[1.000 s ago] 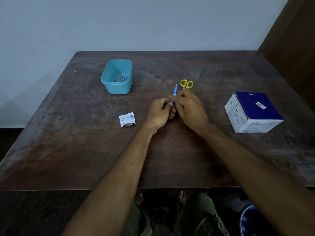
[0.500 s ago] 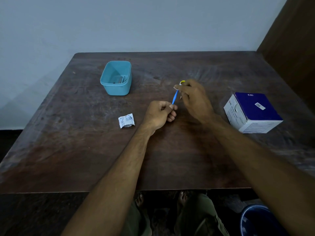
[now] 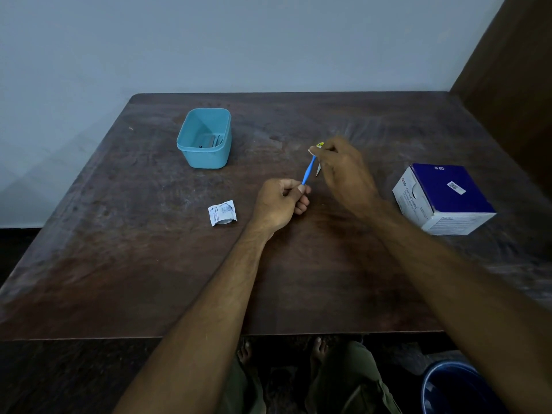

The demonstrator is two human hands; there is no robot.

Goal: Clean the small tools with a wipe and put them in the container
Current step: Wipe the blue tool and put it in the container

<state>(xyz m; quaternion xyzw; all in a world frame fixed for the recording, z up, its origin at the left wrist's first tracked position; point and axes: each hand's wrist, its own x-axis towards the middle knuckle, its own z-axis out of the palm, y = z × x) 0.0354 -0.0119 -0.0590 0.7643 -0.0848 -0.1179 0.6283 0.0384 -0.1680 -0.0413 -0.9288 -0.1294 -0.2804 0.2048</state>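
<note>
Above the counter (image 3: 149, 264), the left hand (image 3: 277, 204) pinches a blue tool (image 3: 309, 171) while the right hand (image 3: 343, 171) wipes its far end, fingers curled; some tools already lie in the teal container (image 3: 206, 144), yellow scissors (image 3: 320, 144) remain.

Dim, bluish light; wide-angle bending at edges; slightly soft

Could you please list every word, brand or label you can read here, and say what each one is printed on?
"BD": dark blue top of the white and blue box, and again on its white side.
"Alcohol Swabs": that white side, only just legible; the finer print is too small.
White sticker on the box top: unreadable.
Torn wipe packet: print too blurred.
</note>
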